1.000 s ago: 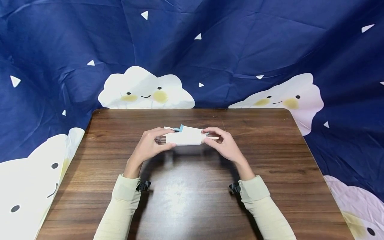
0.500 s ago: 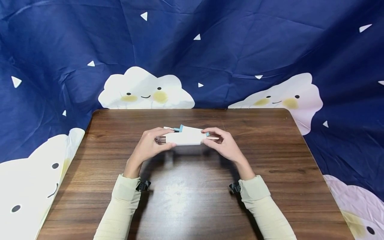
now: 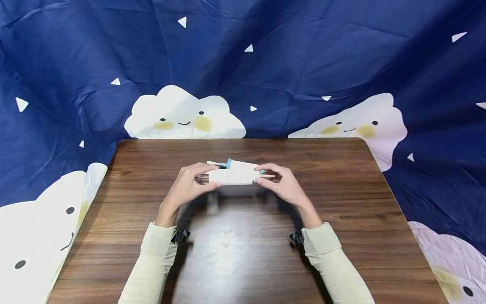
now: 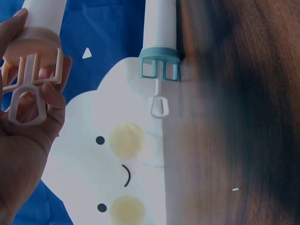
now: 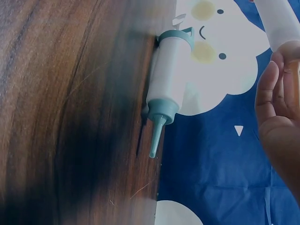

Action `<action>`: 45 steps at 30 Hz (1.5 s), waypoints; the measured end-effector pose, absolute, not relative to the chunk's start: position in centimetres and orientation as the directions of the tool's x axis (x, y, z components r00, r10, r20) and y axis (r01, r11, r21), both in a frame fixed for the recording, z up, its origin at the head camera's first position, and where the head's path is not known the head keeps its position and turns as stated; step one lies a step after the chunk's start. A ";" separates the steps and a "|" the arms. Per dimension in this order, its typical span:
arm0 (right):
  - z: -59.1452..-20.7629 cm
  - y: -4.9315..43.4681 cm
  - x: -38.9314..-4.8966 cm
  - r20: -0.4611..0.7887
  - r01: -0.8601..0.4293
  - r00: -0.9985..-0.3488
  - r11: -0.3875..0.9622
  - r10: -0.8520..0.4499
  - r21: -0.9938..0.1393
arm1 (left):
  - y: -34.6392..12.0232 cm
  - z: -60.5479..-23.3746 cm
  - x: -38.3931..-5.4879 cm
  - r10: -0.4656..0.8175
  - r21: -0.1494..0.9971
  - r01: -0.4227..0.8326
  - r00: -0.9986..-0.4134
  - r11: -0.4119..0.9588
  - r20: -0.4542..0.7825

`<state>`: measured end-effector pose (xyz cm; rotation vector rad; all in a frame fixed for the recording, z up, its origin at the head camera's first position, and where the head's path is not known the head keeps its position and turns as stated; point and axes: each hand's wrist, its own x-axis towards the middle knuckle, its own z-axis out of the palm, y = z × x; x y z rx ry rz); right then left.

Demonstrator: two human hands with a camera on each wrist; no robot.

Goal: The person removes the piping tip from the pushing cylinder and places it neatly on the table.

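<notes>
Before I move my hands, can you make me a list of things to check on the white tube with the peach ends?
1. Left hand grips the loop end of the peach-ended tube, by its peach collar: ok.
2. Right hand holds the end with the thin tip: ok.
3. That tube is lifted off the table: ok, it looks raised.
4. The teal-ended tube is out of your grip: ok, it lies by itself on the table.
5. Anything inside your tube: cannot tell, its wall hides that.
</notes>
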<state>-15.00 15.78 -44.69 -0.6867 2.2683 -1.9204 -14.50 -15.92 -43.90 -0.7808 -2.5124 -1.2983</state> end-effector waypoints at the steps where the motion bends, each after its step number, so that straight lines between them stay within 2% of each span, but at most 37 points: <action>1: -44.7 15.7 -15.0 0.219 -0.281 -0.894 0.108 -0.391 -0.954 | -15.9 -43.9 -14.5 0.358 0.696 0.539 -0.840 0.474 0.407; 17: -44.8 15.7 -14.9 0.239 -0.279 -0.890 0.050 -0.388 -0.959 | -16.2 -44.1 -14.5 0.349 0.706 0.523 -0.850 0.477 0.394; 33: -45.2 15.7 -15.1 0.249 -0.290 -0.905 0.072 -0.344 -0.954 | -16.2 -43.9 -14.5 0.348 0.694 0.537 -0.842 0.479 0.412; 42: -42.6 15.3 -13.7 0.246 -0.281 -0.903 0.048 -0.352 -0.959 | -16.3 -44.0 -14.5 0.344 0.702 0.525 -0.850 0.481 0.400; 45: -42.9 15.4 -13.8 0.246 -0.278 -0.903 0.043 -0.353 -0.960 | -16.5 -44.1 -14.5 0.339 0.706 0.520 -0.853 0.481 0.397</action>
